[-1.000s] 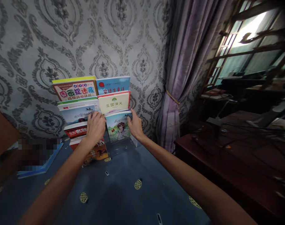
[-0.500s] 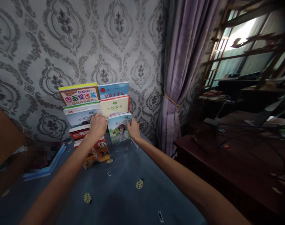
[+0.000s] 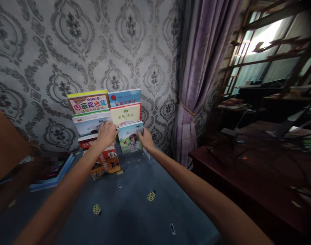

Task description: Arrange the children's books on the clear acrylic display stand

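Observation:
A book with a girl in a green meadow on its cover stands upright at the front of the right-hand row of books. My right hand grips its right edge, thumb across the cover. At its left edge are the curled fingers of my left hand, which partly covers the left-hand row. Behind the girl book rise a cream book with a red border and a blue book. The left row holds a picture book with colourful lettering, a pale blue book, a red book and an orange book.
The books stand on a table with a dark blue cloth, against a patterned wall. Further left lie a blue-edged book and a brown box. A purple curtain and a dark red desk with cables are right.
Both hands stay at the sides of the girl book, which stands in nearly the same place. The view has shifted slightly, with the left-hand books appearing a little further right.

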A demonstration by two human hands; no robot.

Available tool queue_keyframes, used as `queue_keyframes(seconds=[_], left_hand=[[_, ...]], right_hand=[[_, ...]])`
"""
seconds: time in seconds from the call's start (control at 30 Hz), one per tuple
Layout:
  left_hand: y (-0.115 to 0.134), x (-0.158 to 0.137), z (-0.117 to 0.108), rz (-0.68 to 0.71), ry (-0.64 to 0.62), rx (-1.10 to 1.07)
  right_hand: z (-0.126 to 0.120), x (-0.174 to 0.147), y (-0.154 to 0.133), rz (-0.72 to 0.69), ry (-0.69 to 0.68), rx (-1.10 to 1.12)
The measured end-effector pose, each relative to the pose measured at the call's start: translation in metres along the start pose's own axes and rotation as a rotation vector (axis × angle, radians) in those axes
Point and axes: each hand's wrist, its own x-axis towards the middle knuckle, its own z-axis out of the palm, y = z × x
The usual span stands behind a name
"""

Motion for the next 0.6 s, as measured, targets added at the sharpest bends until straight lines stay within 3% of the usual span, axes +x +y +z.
queue_keyframes(seconds=[0.1,0.33,0.6], left_hand=[[-0.004,0.001,-0.006,0.023,-0.053,0.007],[0.001,0.006,-0.022,-0.084,-0.131,0.027],[0.008,0.008,-0.019,-0.053,-0.186,0.009]], right_hand=[[0.001,-0.007,0.004,0.007,-0.029,0.015],[0.007,-0.02,0.011,0.032,-0.053,0.005],[0.016,-0.019,0.016,0.095,-0.034,-0.06]])
